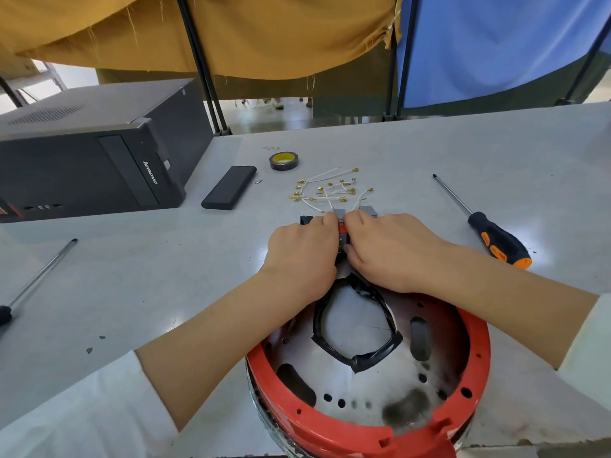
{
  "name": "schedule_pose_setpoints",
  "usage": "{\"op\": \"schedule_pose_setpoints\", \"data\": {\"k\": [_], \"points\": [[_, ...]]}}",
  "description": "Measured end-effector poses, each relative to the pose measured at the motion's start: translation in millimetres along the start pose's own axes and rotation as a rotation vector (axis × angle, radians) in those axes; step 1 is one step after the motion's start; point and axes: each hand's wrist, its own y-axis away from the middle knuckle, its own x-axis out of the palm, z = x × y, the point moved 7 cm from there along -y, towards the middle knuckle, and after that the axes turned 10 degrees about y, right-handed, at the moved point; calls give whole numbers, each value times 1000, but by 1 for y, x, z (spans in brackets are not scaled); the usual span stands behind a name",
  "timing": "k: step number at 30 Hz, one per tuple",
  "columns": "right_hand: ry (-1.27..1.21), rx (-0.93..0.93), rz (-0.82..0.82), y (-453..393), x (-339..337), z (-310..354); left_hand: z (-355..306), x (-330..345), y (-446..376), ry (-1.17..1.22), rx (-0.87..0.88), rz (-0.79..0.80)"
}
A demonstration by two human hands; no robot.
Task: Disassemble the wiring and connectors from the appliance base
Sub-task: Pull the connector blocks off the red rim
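Observation:
The round appliance base [463,421] has a red rim and a perforated metal floor, and sits at the table's near edge. A loop of black-taped cable [380,355] lies inside it. Just beyond the base, my left hand [302,251] and my right hand [385,249] meet over a small red and grey connector block [342,226], both pinching it with curled fingers. Their fingertips hide most of the block. Several loose white wires with brass terminals [325,190] lie spread on the table behind my hands. A second grey connector [368,209] sits by my right knuckles.
An orange-and-black screwdriver [489,231] lies to the right. Another screwdriver [36,282] lies at the left. A black tape roll [283,161], a flat black case [229,187] and a black computer tower [82,153] stand at the back left. Cloth screens hang behind the table.

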Motion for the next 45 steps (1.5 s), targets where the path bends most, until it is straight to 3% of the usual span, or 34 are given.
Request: {"op": "schedule_pose_setpoints", "data": {"k": [9,16,28,34,45], "points": [[-39,25,64,-4,2,-2,2,0,-3,17,-13,17],[-71,-8,83,-4,1,-5,13,3,-4,222,17,68],[-59,72,113,-6,2,-4,7,1,-7,150,-64,-2],[-72,18,146,-6,2,-5,13,3,-6,184,7,49],[-7,51,63,-4,-1,-1,8,1,-9,57,-69,-36]]}}
